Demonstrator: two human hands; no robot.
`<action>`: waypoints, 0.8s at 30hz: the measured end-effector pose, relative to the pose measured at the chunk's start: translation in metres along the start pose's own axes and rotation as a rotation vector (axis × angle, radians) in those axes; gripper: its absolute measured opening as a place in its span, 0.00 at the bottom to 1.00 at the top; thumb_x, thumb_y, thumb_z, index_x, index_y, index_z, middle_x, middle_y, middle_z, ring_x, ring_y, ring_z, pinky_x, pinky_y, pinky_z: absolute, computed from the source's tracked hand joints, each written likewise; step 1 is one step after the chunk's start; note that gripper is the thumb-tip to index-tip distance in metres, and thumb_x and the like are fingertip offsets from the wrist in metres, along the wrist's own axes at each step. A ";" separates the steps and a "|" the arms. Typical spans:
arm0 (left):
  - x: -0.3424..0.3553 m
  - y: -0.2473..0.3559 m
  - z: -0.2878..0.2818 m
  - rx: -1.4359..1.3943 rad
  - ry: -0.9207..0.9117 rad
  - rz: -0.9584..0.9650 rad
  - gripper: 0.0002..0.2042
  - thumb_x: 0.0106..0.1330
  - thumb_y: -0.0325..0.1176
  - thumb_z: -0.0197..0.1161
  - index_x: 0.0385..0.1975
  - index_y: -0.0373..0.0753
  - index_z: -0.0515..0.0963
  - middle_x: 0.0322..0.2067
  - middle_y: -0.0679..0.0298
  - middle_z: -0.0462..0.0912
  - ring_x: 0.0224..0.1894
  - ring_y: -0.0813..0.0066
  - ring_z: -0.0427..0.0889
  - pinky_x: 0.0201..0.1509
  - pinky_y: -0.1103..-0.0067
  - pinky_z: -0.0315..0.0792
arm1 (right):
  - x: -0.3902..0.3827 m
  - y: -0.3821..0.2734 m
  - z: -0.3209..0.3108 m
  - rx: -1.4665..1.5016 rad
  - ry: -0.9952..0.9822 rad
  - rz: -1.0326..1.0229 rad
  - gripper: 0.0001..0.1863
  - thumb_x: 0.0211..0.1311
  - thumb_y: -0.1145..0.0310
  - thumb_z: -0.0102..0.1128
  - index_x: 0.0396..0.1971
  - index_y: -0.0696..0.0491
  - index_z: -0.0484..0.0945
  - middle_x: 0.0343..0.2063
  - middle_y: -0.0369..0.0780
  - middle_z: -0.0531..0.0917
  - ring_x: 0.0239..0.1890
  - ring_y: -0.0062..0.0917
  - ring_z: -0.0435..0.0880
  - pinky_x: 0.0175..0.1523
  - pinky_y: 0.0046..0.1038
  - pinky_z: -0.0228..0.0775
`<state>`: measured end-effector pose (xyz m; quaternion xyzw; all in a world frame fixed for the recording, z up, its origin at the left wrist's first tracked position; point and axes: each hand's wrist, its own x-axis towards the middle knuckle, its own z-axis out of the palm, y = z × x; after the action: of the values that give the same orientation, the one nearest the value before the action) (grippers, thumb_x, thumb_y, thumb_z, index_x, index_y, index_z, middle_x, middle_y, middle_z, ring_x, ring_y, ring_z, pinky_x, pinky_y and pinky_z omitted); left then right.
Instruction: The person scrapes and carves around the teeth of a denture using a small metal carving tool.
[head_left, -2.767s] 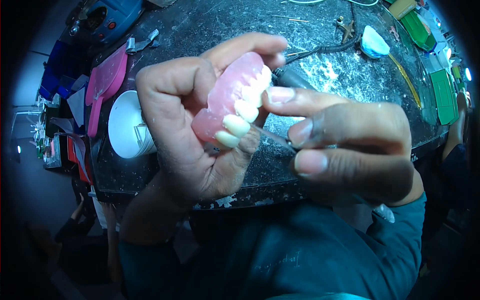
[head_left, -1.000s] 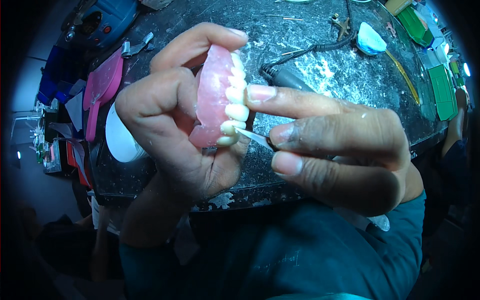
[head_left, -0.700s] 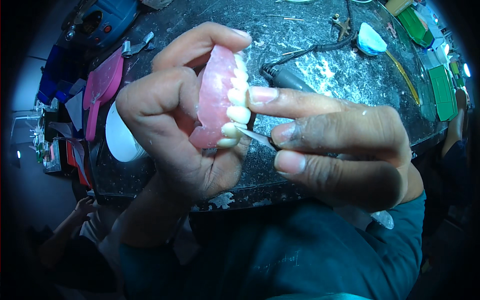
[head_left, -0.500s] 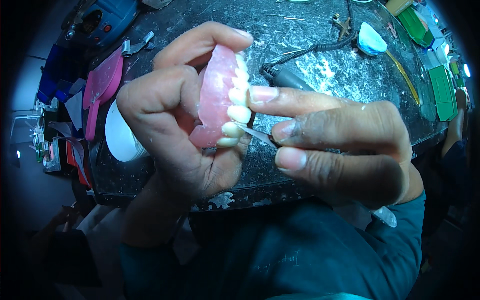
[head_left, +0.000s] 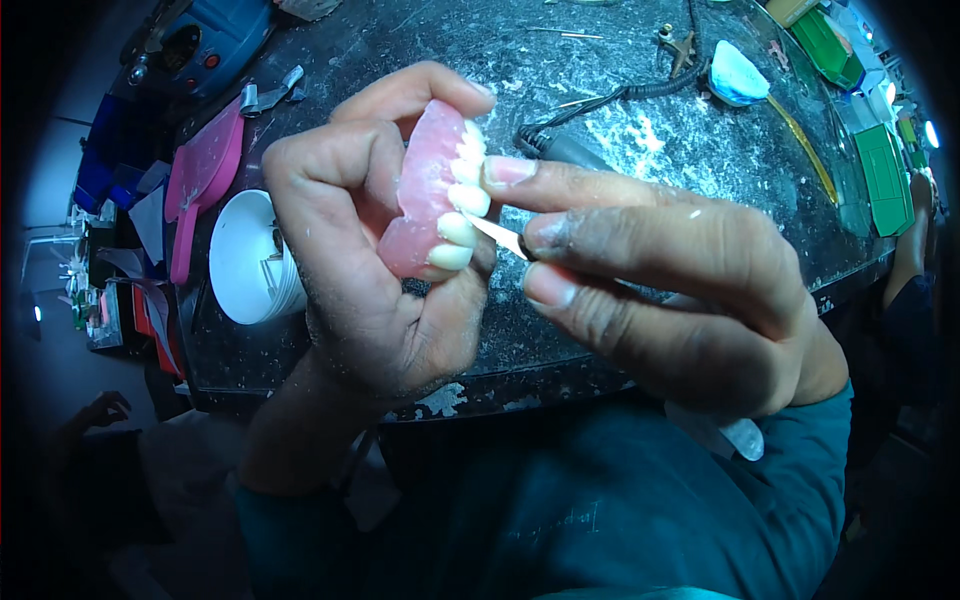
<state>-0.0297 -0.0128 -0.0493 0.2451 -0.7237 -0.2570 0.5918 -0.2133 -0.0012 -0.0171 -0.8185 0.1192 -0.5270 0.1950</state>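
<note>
My left hand (head_left: pixel 340 200) is closed round a denture (head_left: pixel 420 205) with a pink base and a row of white teeth. The denture is held on edge, its teeth turned to the right. In my right hand (head_left: pixel 680 270) a slim wax knife (head_left: pixel 505 238) is pinched between thumb and fingers. Its pointed blade touches the gap between two teeth in the lower part of the row. My right index fingertip rests against the teeth just above. Most of the knife's handle is hidden by the hand; a broad rounded end (head_left: pixel 742 438) shows below the wrist.
On the dusty dark table (head_left: pixel 340 60) lie a pink dustpan (head_left: pixel 205 165), a white tub (head_left: pixel 240 265), a corded handpiece (head_left: pixel 570 152) and a white-blue lump (head_left: pixel 738 75). Green boxes (head_left: pixel 885 180) line the right side. Another person's hand (head_left: pixel 105 408) shows at lower left.
Both hands and the denture have shifted slightly, the denture tilting a little. The blade tip has moved up and left to a higher gap between the teeth. More of the tub's inside shows.
</note>
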 end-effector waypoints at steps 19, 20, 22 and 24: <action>0.002 0.002 -0.003 0.037 -0.017 0.012 0.34 0.52 0.46 0.73 0.45 0.36 0.54 0.52 0.39 0.66 0.49 0.67 0.72 0.58 0.71 0.69 | 0.002 0.004 0.002 0.137 0.066 0.060 0.16 0.47 0.83 0.65 0.38 0.60 0.76 0.36 0.51 0.78 0.44 0.54 0.81 0.47 0.49 0.78; 0.002 0.001 -0.004 0.043 -0.021 0.021 0.36 0.51 0.49 0.73 0.45 0.36 0.54 0.52 0.39 0.66 0.49 0.67 0.73 0.58 0.71 0.69 | 0.002 0.007 0.001 0.126 0.055 0.046 0.15 0.47 0.82 0.65 0.38 0.60 0.76 0.36 0.51 0.78 0.44 0.54 0.81 0.48 0.49 0.78; 0.002 -0.002 -0.004 0.049 -0.026 0.031 0.38 0.49 0.51 0.74 0.45 0.36 0.54 0.52 0.39 0.67 0.49 0.66 0.73 0.57 0.71 0.69 | 0.002 0.008 0.000 0.114 0.045 0.030 0.15 0.47 0.82 0.65 0.37 0.60 0.76 0.36 0.51 0.78 0.44 0.54 0.81 0.48 0.49 0.78; 0.003 -0.003 -0.004 0.059 -0.026 0.078 0.38 0.49 0.53 0.73 0.45 0.36 0.54 0.51 0.39 0.67 0.49 0.66 0.73 0.57 0.71 0.70 | 0.003 0.006 0.001 0.124 0.069 0.039 0.14 0.47 0.82 0.65 0.37 0.60 0.75 0.36 0.51 0.78 0.44 0.54 0.81 0.48 0.47 0.78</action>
<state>-0.0263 -0.0173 -0.0488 0.2305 -0.7474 -0.2155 0.5846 -0.2112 -0.0072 -0.0175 -0.7838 0.1090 -0.5574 0.2513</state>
